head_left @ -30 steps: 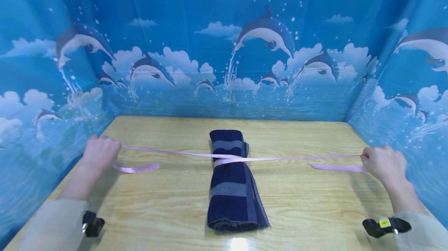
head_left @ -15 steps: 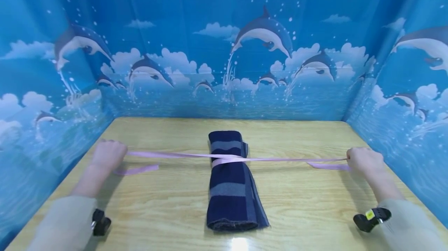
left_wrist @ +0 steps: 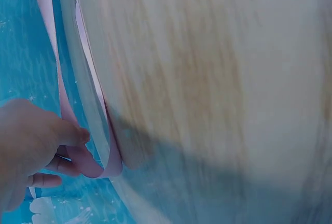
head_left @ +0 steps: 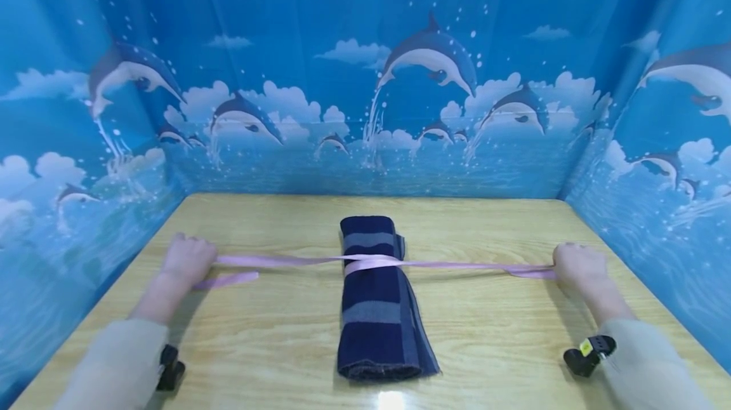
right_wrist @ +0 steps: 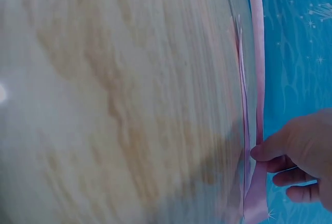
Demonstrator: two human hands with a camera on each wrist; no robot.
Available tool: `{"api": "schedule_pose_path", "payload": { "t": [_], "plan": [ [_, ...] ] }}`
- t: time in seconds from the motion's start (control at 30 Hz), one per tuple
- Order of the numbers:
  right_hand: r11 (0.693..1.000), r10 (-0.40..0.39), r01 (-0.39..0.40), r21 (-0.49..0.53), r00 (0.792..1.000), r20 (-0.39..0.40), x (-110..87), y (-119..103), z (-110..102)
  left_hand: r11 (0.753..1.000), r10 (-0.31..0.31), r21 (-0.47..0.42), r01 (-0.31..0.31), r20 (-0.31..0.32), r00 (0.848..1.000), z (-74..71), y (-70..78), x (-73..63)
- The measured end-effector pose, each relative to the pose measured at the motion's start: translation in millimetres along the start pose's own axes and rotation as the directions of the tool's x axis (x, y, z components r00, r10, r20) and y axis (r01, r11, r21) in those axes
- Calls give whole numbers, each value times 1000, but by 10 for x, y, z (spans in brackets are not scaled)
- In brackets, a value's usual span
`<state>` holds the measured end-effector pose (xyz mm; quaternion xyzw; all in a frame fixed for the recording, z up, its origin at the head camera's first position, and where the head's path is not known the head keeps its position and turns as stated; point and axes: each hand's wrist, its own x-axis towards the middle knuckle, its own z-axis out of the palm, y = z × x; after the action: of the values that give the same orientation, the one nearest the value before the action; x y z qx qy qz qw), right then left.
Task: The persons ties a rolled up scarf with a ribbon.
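A rolled navy cloth with grey stripes (head_left: 372,340) lies lengthwise in the middle of the table. Around its upper half runs a pink ribbon (head_left: 374,263), its two sides crossing on top and stretching out left and right above the wood. At the left, my left hand (head_left: 188,261) pinches one side; in the left wrist view the ribbon (left_wrist: 62,94) passes between thumb and fingers, its tail looping back. On the other side my right hand (head_left: 579,265) pinches the ribbon (right_wrist: 258,68) between thumb and forefinger, the tail doubling back along the table.
The wood-grain table (head_left: 274,346) is walled at the back and sides by a blue dolphin-print curtain (head_left: 297,35). Black devices are strapped at both wrists, such as the right wrist camera (head_left: 588,356).
Both hands have come inward toward the cloth, the right one farther, each still pinching the ribbon. The ribbon's sides look slacker and wider than before. The cloth stays in place.
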<state>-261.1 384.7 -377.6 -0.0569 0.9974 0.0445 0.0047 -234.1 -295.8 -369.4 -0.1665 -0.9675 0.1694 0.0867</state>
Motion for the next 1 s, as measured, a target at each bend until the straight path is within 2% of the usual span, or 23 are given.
{"api": "schedule_pose_path", "payload": {
  "t": [0.37,0.67,0.77,0.87,1.0],
  "plan": [
    [999,-11,12,42,1000,-20,-27,-56,33,1000,8,-12,-8,-14,1000,48,60,17],
    [994,16,-21,108,999,40,-32,-64,3,1000,9,-13,-9,-16,1000,34,95,54],
    [992,17,-22,126,999,41,-45,-72,-21,1000,-3,-28,4,15,1000,18,92,44],
    [988,12,-19,152,999,45,-70,-87,-48,997,-40,-56,43,67,997,-12,81,35],
    [981,17,-36,189,995,101,-104,-98,-103,990,-96,-88,109,139,986,-60,91,35]
  ]
}}
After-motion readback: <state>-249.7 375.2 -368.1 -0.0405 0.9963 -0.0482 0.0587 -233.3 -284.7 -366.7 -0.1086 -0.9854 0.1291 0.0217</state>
